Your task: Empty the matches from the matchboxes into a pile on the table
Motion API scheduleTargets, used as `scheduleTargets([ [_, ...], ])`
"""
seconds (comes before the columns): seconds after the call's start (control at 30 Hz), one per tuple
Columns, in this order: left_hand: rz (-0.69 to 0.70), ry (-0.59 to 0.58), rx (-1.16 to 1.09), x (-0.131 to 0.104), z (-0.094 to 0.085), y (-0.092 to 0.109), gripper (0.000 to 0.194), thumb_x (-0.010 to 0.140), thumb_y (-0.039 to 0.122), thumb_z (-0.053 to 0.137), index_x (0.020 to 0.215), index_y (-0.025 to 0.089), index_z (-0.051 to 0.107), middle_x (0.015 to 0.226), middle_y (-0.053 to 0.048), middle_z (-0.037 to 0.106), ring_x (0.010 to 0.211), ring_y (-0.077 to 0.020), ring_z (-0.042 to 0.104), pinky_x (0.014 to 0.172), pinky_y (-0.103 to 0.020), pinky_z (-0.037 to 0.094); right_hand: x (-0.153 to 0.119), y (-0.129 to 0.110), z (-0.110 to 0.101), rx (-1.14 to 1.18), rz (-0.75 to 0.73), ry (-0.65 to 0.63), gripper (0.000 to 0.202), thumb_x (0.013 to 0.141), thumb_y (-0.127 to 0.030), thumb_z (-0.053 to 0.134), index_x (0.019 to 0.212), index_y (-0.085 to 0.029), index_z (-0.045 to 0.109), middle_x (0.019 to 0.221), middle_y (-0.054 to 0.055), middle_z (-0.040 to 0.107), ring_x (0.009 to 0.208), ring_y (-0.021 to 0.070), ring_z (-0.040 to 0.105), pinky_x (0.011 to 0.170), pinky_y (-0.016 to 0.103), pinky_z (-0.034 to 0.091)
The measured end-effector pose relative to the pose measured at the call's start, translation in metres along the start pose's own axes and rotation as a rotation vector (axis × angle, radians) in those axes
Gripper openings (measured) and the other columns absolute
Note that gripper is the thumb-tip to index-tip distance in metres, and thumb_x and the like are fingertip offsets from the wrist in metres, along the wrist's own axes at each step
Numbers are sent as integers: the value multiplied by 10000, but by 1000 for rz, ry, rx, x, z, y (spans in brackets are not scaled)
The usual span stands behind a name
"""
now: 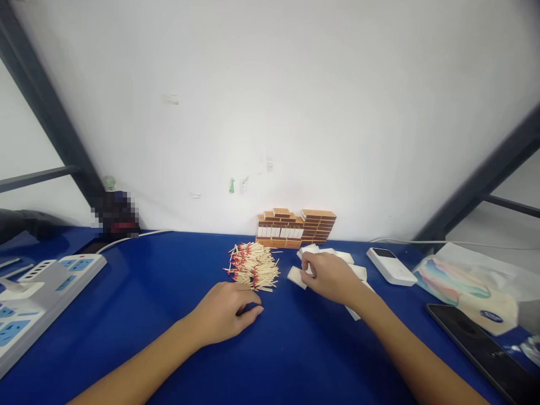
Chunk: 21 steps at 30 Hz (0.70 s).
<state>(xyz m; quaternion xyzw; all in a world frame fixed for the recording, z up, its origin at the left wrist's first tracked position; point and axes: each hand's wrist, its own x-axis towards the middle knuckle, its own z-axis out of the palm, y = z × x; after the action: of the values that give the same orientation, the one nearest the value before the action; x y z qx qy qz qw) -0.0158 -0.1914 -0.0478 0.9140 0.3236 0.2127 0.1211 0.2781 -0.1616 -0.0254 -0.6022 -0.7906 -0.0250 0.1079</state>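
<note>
Head view of a blue-topped counter [295, 349] set against a white wall. The left hand [223, 315] rests palm-down on the counter with its fingers [252, 313] curled loosely and grasping nothing, touching the near edge of a loose heap of pale wooden matchsticks with red heads [254, 265]. The right hand [331, 277] reaches over a scatter of small white cardboard matchbox trays [352, 270]; its fingers pinch one white tray [296, 277] at the left edge of that scatter, just beside the heap. Stacked orange-brown matchboxes [297, 226] stand against the wall behind both. To the right lie a white rectangular power bank [391, 265], a soft pack of tissues in pastel wrap [464, 289] and a dark flat phone [485, 349]; a white power strip with blue sockets [34, 292] lies at far left. Judged from this arrangement, the step in hand is taking up an empty tray; the next move would call for the left hand to gather matchsticks, heads aligned, and the tray to be held open side up.
</note>
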Motion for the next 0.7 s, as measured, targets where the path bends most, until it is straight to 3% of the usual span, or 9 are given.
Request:
scheduleTargets([
  [0.1,-12,2,5,1,0,0,179,967,316,581,973,247,746,736,2,675,630,-141,601,599,-255,411,2,-6,10,-32,-60,110,145,890,-293,616,1009,-213,633,864,51,721,753,231,630,638,316,371],
  [0.2,-15,11,3,1,1,-1,188,976,320,572,997,248,744,745,1,676,657,-145,607,628,-257,422,8,-10,23,-65,-195,276,226,922,-260,615,1132,-185,642,1080,106,706,1015,282,605,838,377,434],
  [0.27,-16,13,2,1,2,-2,192,980,315,565,988,248,744,749,0,676,667,-145,605,639,-258,424,13,-10,32,-82,-262,334,236,969,-257,576,1177,-183,658,1166,120,686,1141,297,556,975,432,403],
  [0.4,-27,23,-1,1,2,-3,178,972,322,581,998,252,743,731,8,660,642,-137,585,625,-258,414,15,-6,43,-85,-286,304,254,1037,-279,483,1081,-192,718,1144,107,693,1155,276,550,1085,472,335],
  [0.7,-18,30,9,1,0,-1,214,983,393,582,996,250,741,756,4,675,659,-139,594,625,-267,411,19,31,38,-62,-257,214,279,1046,-368,486,1075,-204,710,1089,98,688,1075,254,571,1027,431,364],
])
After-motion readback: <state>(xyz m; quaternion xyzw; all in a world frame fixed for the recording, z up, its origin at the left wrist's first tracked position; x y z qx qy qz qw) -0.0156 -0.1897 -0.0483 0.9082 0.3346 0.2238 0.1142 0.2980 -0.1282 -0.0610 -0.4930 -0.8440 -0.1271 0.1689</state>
